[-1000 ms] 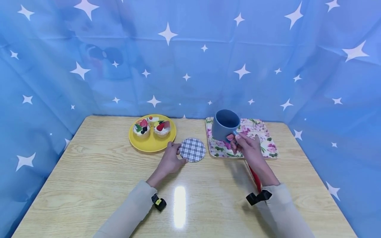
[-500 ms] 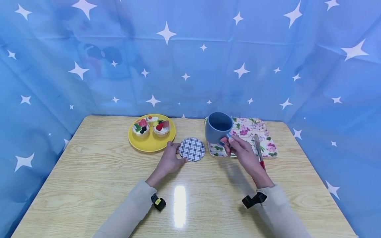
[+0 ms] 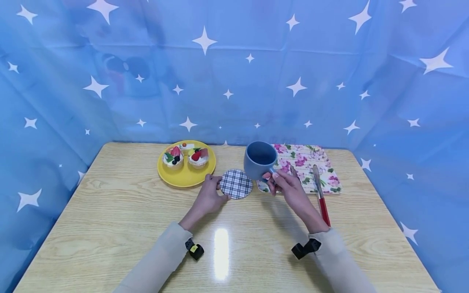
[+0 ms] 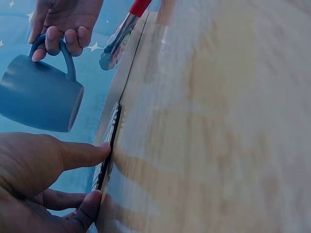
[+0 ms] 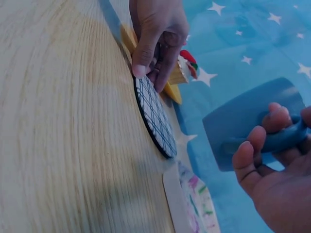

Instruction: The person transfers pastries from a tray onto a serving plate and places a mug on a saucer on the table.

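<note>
My right hand grips a blue-grey mug by its handle. The mug is in the air, over the left part of a floral tray and close to a round plaid coaster. In the right wrist view, the fingers curl through the mug's handle. My left hand pinches the coaster's left edge between thumb and fingers, and the coaster lies on the table. The left wrist view has the thumb and fingertips at the rim of the coaster, seen edge-on.
A yellow plate with two fruit-topped tarts stands left of the coaster. On the tray lies a red-handled metal utensil, its handle past the front edge. Part of another utensil shows behind my right hand. A blue starry curtain hangs behind.
My right hand has carried the mug left and slightly toward me, from above the tray to beside the coaster. More of the red-handled utensil now shows. The left hand has stayed put.
</note>
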Action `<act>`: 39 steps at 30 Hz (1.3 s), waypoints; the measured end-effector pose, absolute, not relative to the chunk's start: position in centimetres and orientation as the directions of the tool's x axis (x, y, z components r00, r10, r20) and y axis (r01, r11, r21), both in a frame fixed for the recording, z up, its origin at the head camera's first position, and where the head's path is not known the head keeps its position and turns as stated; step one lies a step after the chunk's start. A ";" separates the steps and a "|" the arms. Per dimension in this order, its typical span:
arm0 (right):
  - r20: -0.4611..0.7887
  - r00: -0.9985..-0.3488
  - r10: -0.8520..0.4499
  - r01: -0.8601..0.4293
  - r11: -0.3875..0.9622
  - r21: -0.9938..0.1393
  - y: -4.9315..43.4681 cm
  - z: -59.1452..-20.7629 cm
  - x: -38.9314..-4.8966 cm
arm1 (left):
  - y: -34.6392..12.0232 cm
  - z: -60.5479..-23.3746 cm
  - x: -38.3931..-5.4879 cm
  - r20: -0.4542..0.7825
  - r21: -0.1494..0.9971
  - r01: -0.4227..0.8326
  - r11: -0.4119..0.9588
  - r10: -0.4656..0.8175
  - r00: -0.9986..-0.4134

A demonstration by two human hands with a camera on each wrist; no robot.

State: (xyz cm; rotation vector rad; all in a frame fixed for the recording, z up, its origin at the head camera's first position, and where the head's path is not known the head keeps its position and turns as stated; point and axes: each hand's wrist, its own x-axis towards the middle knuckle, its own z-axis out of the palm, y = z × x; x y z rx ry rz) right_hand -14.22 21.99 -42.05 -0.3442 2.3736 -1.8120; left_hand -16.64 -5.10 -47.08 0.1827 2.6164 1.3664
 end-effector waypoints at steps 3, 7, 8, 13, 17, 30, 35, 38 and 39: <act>0.011 -0.966 -0.258 -0.079 0.255 -0.964 21.7 -42.1 -14.2 | -5.1 -47.0 -16.6 -0.111 0.818 0.020 0.575 0.192 -0.975; 0.005 -0.965 -0.263 -0.073 0.253 -0.965 21.3 -42.2 -14.1 | -5.1 -46.9 -16.6 -0.119 0.811 0.014 0.585 0.189 -0.975; 0.005 -0.964 -0.266 -0.074 0.249 -0.966 21.2 -42.2 -14.1 | -5.1 -46.9 -16.6 -0.121 0.810 0.013 0.587 0.189 -0.975; 0.008 -0.957 -0.289 -0.073 0.214 -0.974 20.7 -42.4 -14.2 | -5.0 -46.8 -16.6 -0.120 0.806 0.017 0.592 0.191 -0.974; 0.000 -0.955 -0.296 -0.059 0.191 -0.980 20.3 -42.6 -14.2 | -5.1 -46.8 -16.5 -0.114 0.806 0.024 0.591 0.195 -0.974; 0.033 -0.933 -0.359 -0.098 0.164 -0.982 19.1 -43.6 -14.1 | -5.0 -46.9 -16.4 -0.108 0.800 0.037 0.599 0.204 -0.973; 0.028 -0.930 -0.367 -0.091 0.156 -0.984 18.6 -44.0 -14.0 | -5.1 -46.9 -16.4 -0.096 0.798 0.046 0.601 0.202 -0.975; 0.022 -0.927 -0.374 -0.083 0.149 -0.985 18.4 -44.2 -13.9 | -5.1 -47.0 -16.4 -0.082 0.800 0.057 0.597 0.203 -0.976; 0.016 -0.927 -0.375 -0.078 0.149 -0.986 18.3 -44.3 -13.9 | -5.1 -47.0 -16.4 -0.079 0.801 0.060 0.596 0.204 -0.976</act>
